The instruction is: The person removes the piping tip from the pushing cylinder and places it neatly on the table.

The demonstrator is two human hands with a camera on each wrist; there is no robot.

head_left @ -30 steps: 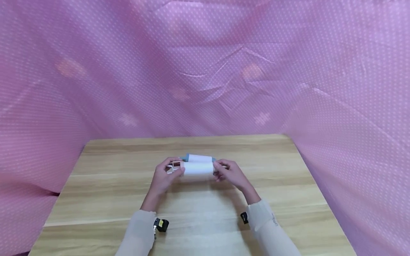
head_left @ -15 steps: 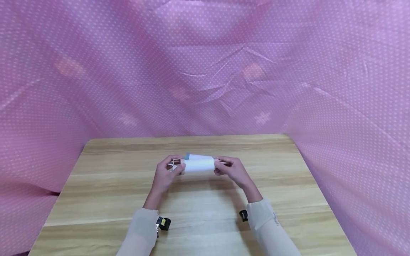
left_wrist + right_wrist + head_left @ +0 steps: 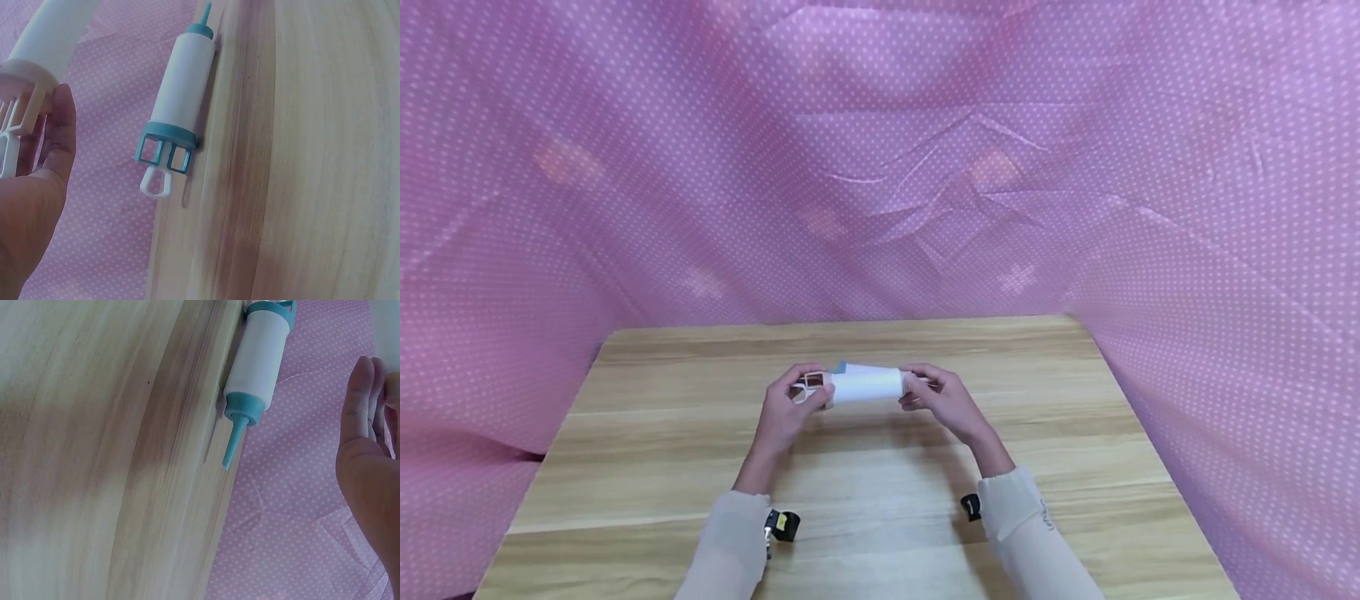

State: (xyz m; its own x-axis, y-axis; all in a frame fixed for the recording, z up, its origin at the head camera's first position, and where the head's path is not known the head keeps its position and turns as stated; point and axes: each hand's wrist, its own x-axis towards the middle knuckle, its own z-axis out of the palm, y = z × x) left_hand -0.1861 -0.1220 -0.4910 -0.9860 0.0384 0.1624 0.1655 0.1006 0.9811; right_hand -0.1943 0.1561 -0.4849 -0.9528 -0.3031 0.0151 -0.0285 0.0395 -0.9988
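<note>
Between my hands is a white-barrelled piping syringe (image 3: 867, 386), held level above the table. My left hand (image 3: 781, 412) grips its peach finger-grip end (image 3: 32, 78), with thumb and fingers on either side; a white ring handle (image 3: 9, 153) shows there in the left wrist view. At the other end, my right hand (image 3: 951, 410) pinches the nozzle end, mostly hidden by the fingers. Just beyond lies a second syringe (image 3: 183, 81), white with teal ends, a teal nozzle and a white pull ring. It rests on the table and is partly covered by the held syringe in the head view.
The light wood table (image 3: 880, 517) has its far edge close behind the teal syringe. Pink dotted cloth (image 3: 880, 167) hangs around the back and sides. Small black wrist cameras (image 3: 786, 525) sit by both cuffs.
The held syringe has risen slightly and tilted up at its right end, covering more of the teal one. My right hand moved up a little with it. The last half second shows hardly any motion.
</note>
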